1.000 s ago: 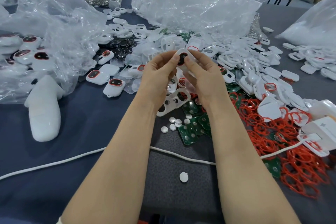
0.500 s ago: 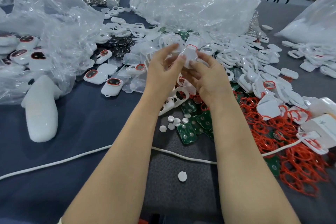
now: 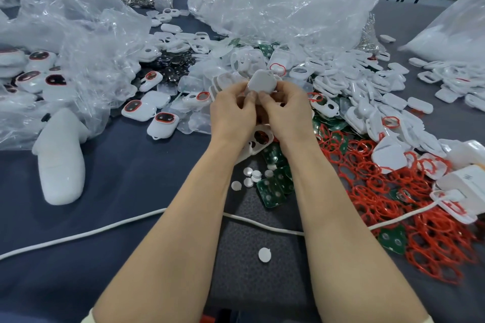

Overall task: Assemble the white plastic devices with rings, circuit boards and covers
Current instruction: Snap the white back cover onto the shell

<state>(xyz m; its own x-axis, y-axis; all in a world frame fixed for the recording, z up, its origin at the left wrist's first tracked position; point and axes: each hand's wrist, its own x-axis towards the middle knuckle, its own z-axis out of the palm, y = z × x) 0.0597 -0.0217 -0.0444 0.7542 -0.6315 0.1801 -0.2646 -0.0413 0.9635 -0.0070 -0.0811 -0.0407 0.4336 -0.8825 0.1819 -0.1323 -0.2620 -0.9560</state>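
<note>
Two hands, left hand (image 3: 232, 110) and right hand (image 3: 286, 110), pinch one white device (image 3: 262, 82) with curled fingers, up left of the red rings (image 3: 393, 191). I think it is being snapped closed — next needs an even squeeze.

Whoever this is, they're wearing a top with pale cream sleeves (image 3: 88, 317), and the edges are only just peeking in at the bottom corners. Both forearms (image 3: 168, 231) are showing bare right down to the left hand (image 3: 233, 113) and right hand (image 3: 286, 110). Thumbnails are looking short and plain.
</note>
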